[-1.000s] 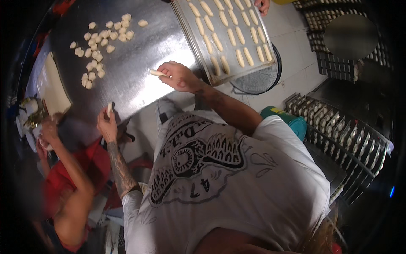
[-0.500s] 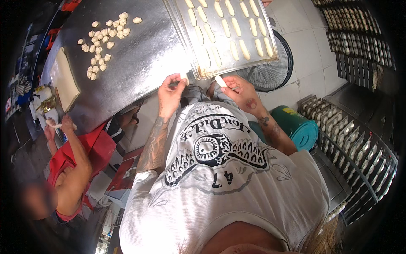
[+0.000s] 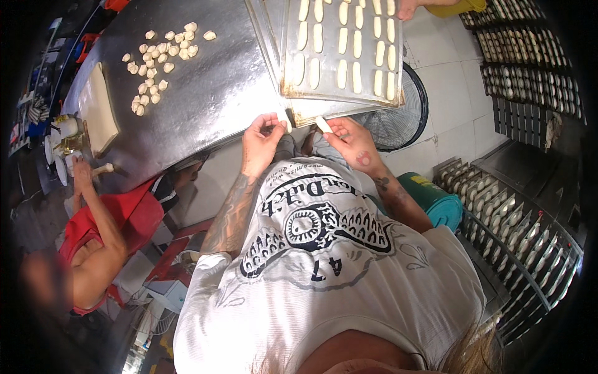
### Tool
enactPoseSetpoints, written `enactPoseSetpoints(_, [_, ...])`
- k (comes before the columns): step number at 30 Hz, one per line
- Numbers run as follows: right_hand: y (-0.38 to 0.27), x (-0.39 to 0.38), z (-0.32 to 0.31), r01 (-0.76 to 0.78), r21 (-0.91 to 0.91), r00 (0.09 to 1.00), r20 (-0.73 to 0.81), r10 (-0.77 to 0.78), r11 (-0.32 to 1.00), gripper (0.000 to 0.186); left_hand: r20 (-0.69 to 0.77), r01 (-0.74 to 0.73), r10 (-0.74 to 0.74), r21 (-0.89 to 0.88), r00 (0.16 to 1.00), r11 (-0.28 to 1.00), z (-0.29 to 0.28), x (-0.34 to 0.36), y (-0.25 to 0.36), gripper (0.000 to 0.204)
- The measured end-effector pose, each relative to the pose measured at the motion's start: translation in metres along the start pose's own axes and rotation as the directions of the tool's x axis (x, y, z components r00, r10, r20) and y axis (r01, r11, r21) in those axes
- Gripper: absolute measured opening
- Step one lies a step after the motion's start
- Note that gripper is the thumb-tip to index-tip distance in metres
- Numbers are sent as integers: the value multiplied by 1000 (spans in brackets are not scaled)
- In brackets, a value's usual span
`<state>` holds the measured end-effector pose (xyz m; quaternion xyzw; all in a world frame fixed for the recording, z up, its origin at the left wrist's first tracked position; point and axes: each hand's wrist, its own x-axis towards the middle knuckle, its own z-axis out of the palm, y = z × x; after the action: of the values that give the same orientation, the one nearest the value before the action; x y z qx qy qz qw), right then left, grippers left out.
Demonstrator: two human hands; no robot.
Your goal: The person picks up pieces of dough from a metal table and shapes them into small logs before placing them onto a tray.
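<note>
My left hand (image 3: 263, 144) is closed, with a short dough stick (image 3: 284, 119) pinched upright between thumb and fingers. Close by on the right, my right hand (image 3: 351, 142) grips another dough stick (image 3: 323, 124) by one end. Both hands are just in front of the near edge of a metal baking tray (image 3: 339, 97), where rows of pale dough sticks lie. A second tray (image 3: 303, 117) shows beneath it, its near corner sticking out towards my hands.
Dough balls (image 3: 151, 71) and a dough slab (image 3: 98, 112) lie on the steel table (image 3: 205, 93). Another person's hand (image 3: 408, 9) touches the tray's far right edge. A red-aproned co-worker (image 3: 103, 243) works at left. A floor fan (image 3: 405, 118), green bin (image 3: 436, 202) and loaded racks (image 3: 511, 230) stand right.
The upper tray has turned and shifted, uncovering the corner of the tray below. The other person's hand shows more at its edge. My left hand has come slightly right; both hands keep their dough sticks.
</note>
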<state>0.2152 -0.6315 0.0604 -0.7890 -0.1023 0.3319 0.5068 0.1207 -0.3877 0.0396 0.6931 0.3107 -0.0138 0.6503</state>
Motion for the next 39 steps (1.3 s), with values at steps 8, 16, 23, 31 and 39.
enactPoseSetpoints(8, [-32, 22, 2, 62, -167, 988, -133, -85, 984, 34, -21, 26, -23, 158, 1000, 987, 31, 21, 32, 41])
enactPoseSetpoints(16, [2, 55, 14, 189, -560, 846, -325, -423, 807, 34, 5, -101, 128, 644, 992, 758, 54, 41, 37, 52])
enactPoseSetpoints(23, [-4, 70, 19, 70, -494, 913, -318, -255, 867, 31, -23, -107, 146, 571, 989, 814, 61, 48, 21, 49])
enactPoseSetpoints(31, [-2, 61, 10, 253, -487, 825, -343, -449, 836, 29, -12, -45, 56, 448, 998, 893, 31, 31, 26, 51])
enactPoseSetpoints(39, [-78, 66, 134, 563, -157, 826, 107, -553, 811, 57, 230, 168, -6, -691, 973, 703, -23, 48, 9, 63])
